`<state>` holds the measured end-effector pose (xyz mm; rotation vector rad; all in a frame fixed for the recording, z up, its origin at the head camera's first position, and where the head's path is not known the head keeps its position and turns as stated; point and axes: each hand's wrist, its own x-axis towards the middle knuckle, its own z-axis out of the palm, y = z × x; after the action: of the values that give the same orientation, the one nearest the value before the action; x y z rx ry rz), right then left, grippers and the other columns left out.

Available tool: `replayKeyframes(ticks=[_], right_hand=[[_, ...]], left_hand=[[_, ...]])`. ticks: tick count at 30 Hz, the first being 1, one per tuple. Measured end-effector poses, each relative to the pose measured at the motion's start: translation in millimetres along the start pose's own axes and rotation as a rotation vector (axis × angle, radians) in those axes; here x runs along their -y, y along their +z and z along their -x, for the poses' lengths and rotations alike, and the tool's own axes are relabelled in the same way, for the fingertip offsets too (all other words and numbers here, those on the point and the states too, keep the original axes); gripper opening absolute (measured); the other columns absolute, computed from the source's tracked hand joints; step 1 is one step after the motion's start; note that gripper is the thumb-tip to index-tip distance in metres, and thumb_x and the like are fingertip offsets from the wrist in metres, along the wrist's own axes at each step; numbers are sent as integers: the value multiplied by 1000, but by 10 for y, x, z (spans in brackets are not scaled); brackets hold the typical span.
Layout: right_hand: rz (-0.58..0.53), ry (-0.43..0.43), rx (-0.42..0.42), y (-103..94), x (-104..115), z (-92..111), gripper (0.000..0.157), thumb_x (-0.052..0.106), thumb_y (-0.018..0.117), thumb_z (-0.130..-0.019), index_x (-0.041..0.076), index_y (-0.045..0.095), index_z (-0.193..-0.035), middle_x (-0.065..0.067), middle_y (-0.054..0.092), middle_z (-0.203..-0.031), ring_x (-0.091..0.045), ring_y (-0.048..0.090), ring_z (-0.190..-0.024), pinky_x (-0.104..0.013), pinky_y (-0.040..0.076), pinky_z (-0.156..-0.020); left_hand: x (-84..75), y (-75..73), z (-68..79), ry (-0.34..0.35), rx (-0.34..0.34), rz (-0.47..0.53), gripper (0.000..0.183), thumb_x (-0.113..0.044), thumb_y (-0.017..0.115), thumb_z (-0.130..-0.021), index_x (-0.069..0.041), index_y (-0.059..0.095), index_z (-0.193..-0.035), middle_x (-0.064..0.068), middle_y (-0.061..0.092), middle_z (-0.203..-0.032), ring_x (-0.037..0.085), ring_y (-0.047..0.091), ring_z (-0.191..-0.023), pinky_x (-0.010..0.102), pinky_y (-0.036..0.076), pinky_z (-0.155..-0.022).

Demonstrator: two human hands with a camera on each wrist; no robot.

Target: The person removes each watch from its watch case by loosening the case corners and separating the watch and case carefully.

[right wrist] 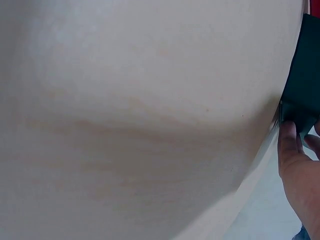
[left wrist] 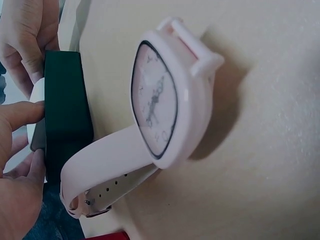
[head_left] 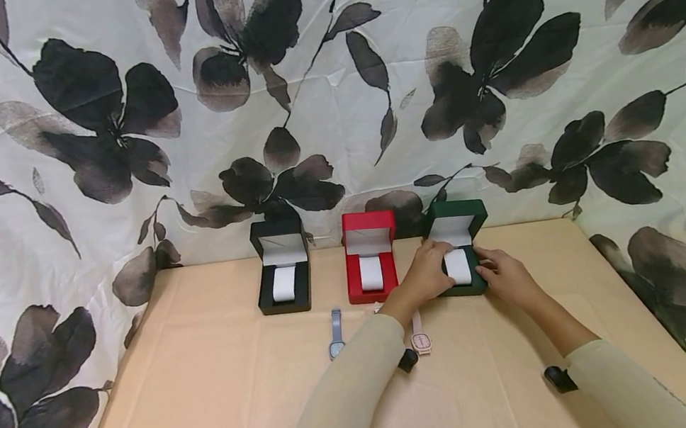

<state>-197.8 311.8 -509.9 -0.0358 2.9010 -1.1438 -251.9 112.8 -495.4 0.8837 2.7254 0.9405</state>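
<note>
A dark green watch box [head_left: 466, 290] stands with its lid up at the right end of a row. In it sits a white watch cushion [head_left: 457, 268]. My left hand [head_left: 425, 274] reaches in from the box's left and pinches the cushion between thumb and fingers. On the right side of the same box, my right hand [head_left: 508, 278] holds its wall; the right wrist view shows fingers [right wrist: 288, 137] against the green side. A pink watch [left wrist: 155, 102] with its strap buckled into a loop lies in front of the box, under my left wrist.
An open red watch box [head_left: 355, 287] and an open black watch box [head_left: 266, 298] stand to the left, each with a white cushion. A blue watch [head_left: 336, 340] lies before them. My left forearm mostly hides another watch strap [head_left: 378, 306]. Floral cloth [head_left: 371, 132] hangs behind the table.
</note>
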Motion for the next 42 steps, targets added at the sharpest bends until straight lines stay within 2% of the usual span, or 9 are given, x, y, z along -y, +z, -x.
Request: replayKeyframes(ticks=[5,8,16,25,30,42], right_hand=[[3,2,6,-11,-20,-45,53,3,56,-103,-11,39,-152,-37,51,-139,-55,57,-126,-58,52,-101],[6,-3,8,-16,-26,-67,53,3,57,-103,-11,39,-152,-38,51,-138,-55,57,-125,-58,52,-100],[-2,-24,5,-20,-48,-137,53,1,56,-103,-11,39,-152,-38,51,-139,-55,57,-126,-58,52,-101],[-8,-21,3,-24,-46,-133,53,1,56,-103,-11,39,-152,-38,51,-139,-55,57,-126,-58,52,-102],[-7,-19,-3,-13,-43,-110,53,1,57,-103,-11,40,-151,-38,52,-138,-55,58,-125,-58,52,-101],[-5,-14,-13,3,-43,-45,53,0,56,-103,-11,39,-151,-38,52,-137,-55,58,-125,-59,51,-102]], left_hand=[[-2,-6,-44,2,8,-37,58,-21,83,-85,-11,65,-139,5,57,-139,17,53,-125,20,49,-101],[-4,-6,-71,-19,25,-55,56,-21,82,-86,-10,66,-138,5,56,-140,18,52,-125,21,50,-99],[-2,-5,-117,-71,49,-38,57,-21,81,-87,-11,64,-140,4,54,-143,18,49,-126,21,52,-95],[-25,23,-132,-59,56,-116,55,-23,78,-89,-11,63,-140,3,54,-144,18,49,-123,21,50,-91],[-57,19,-123,-75,66,-141,53,-24,78,-89,-11,65,-139,2,54,-143,17,49,-123,20,48,-90],[-89,30,-84,-101,84,-99,57,-24,81,-89,-12,63,-141,2,52,-144,18,47,-126,21,50,-92]])
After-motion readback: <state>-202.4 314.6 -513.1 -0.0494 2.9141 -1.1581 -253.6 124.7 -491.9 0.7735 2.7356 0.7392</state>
